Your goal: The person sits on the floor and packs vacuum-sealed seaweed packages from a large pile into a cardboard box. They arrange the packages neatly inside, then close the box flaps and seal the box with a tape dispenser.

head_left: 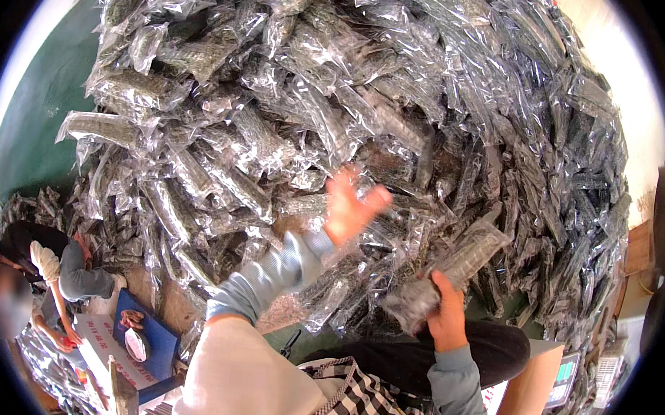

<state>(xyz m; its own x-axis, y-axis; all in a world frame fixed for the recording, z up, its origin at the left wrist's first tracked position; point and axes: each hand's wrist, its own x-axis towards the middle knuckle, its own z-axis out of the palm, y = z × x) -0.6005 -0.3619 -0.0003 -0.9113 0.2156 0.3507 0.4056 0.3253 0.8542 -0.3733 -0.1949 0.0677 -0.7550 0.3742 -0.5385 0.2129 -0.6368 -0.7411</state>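
Observation:
A large heap of clear plastic packets [195, 173], each wrapped around a dark bundle of what looks like dried plant matter, spreads out before me. My right hand [449, 315] grips one such wrapped bundle [469, 252], thumb on top, held tilted above my dark-trousered knee. Over the middle of the heap reaches my left hand [352, 205], blurred, its fingers spread and nothing seen in it. Packets lie just beneath and beyond it; whether it touches any I cannot tell.
At the lower left another person [65, 268] sits beside the heap. Near them is a blue tray [162, 350] holding a small white dish [136, 344]. A carton [525, 383] stands by my right knee, with a device with a lit display [563, 379] beside it.

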